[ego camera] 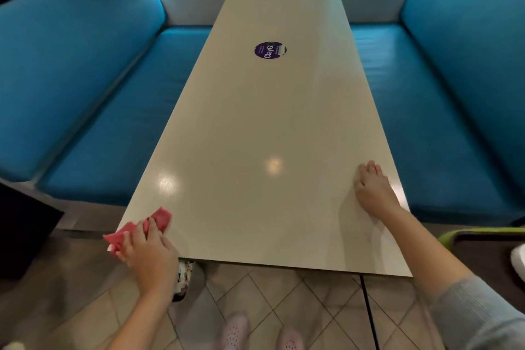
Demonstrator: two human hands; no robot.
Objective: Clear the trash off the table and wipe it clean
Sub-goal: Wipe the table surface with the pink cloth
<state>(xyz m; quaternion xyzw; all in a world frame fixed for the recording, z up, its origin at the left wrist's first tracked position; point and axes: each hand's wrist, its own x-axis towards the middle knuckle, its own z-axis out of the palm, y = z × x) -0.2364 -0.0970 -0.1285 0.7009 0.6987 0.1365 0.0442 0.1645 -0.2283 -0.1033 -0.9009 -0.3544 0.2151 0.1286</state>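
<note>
At the near left corner of the table, the left hand grips a pink cloth; the right hand lies flat, fingers relaxed, by the right edge.

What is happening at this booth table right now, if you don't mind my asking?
A person is wiping the long beige rectangular table. The left-hand grip holds a crumpled pink cloth at the table's near left corner, partly over the edge. The right-hand grip rests on the tabletop near the right edge, holding nothing. A round purple sticker sits farther along the middle.
</note>
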